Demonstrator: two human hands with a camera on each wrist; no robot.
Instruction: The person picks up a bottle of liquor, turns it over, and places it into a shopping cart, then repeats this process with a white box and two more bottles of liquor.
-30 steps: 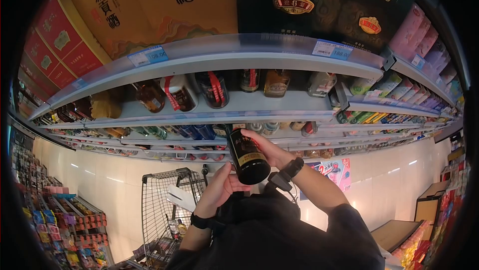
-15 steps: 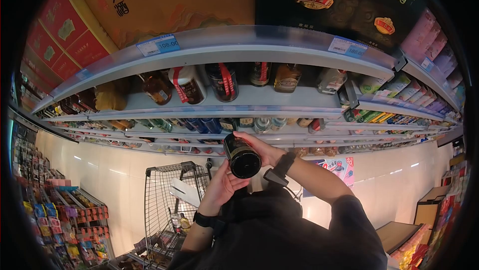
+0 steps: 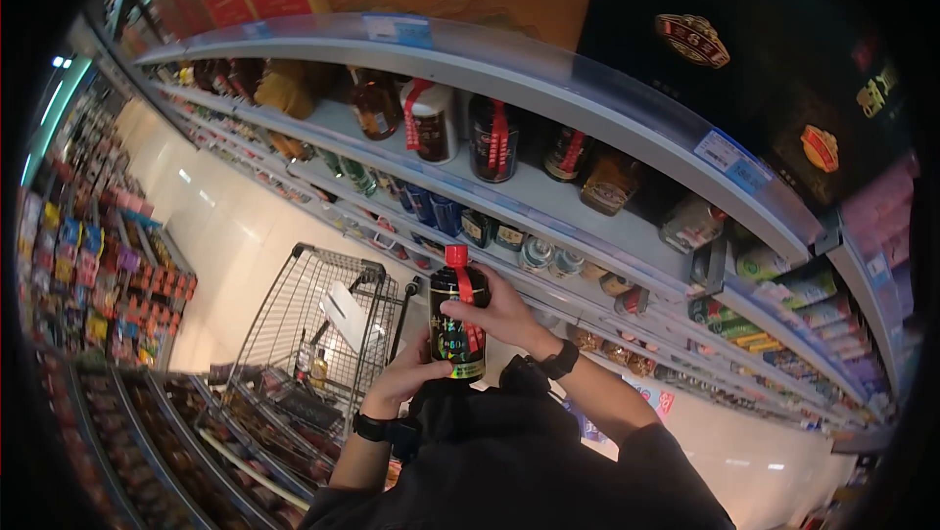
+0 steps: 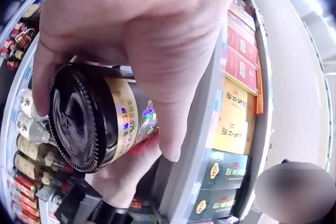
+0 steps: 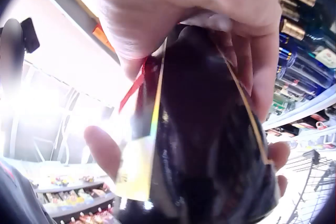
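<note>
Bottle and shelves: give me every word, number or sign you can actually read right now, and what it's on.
Nothing reads with certainty.
Bottle: gold and holographic label characters, blurred in all three views.
Shelf price tags: blue and white, print too small.
Black gift box: red and gold emblem, lettering illegible.
Gift boxes in the left wrist view: red, yellow and dark green, with printed characters and crests, too small to read.

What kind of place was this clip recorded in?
Most likely a supermarket liquor aisle: long grey shelves with price tags, rows of bottles, and a wire shopping cart beside the person holding a dark red-capped bottle.
</note>
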